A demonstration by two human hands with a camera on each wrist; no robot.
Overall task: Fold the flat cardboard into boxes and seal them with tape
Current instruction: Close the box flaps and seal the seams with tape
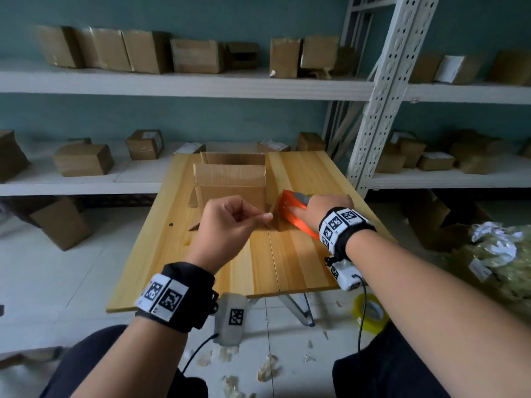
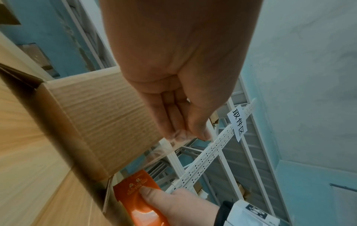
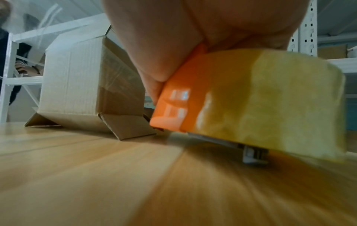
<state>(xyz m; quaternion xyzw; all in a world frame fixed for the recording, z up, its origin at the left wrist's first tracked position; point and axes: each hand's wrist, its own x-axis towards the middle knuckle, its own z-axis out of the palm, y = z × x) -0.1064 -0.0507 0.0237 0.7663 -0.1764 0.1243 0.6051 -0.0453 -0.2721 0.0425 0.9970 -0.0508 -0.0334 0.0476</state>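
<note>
Left hand [image 1: 227, 225] pinches clear tape [image 2: 164, 146] stretched from the orange dispenser [image 1: 296, 214] gripped by right hand [image 1: 327, 206], near cardboard box [image 1: 230, 182] on wooden table [image 1: 287, 262].

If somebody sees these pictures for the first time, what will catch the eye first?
First, the bright orange plastic tape dispenser in the right hand's grip, low over the pale wooden table. Next, the left hand pinching a clear tape strip, beside the brown cardboard box standing mid-table.
</note>
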